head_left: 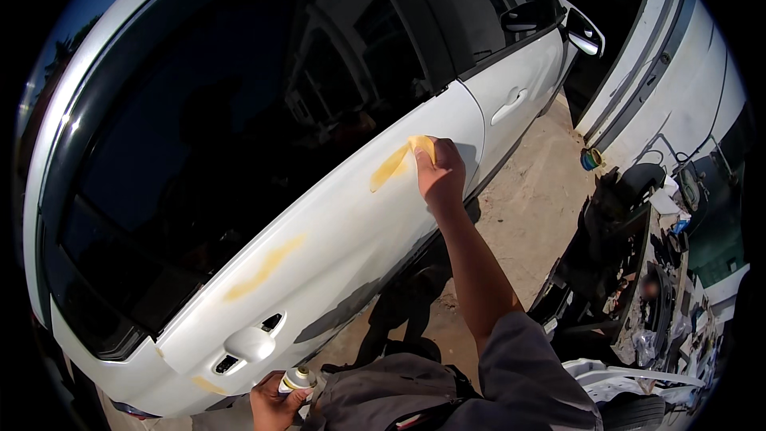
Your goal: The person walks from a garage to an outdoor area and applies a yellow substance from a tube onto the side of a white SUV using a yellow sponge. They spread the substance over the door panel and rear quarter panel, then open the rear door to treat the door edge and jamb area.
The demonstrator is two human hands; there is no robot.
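My right hand (439, 172) presses a folded yellow cloth (420, 146) against the white car door (351, 239), just below the dark window (239, 96). A yellow smear (387, 169) runs down and left from the cloth. Two more smears mark the paint, a long one (263, 271) and a small one (207, 385) below the rear door handle area (247, 347), which has dark openings at either end. At the lower edge my left hand (271, 403) grips a small open bottle (294, 383) with a pale body, beside my grey clothing.
The car's front door (519, 88) and mirror (584, 32) extend up to the right. Beside the car is sandy concrete ground (519, 199). On the right are a white wall (694, 72), a heap of dark parts and clutter (638, 271), a white panel (606, 373) and a tyre (630, 413).
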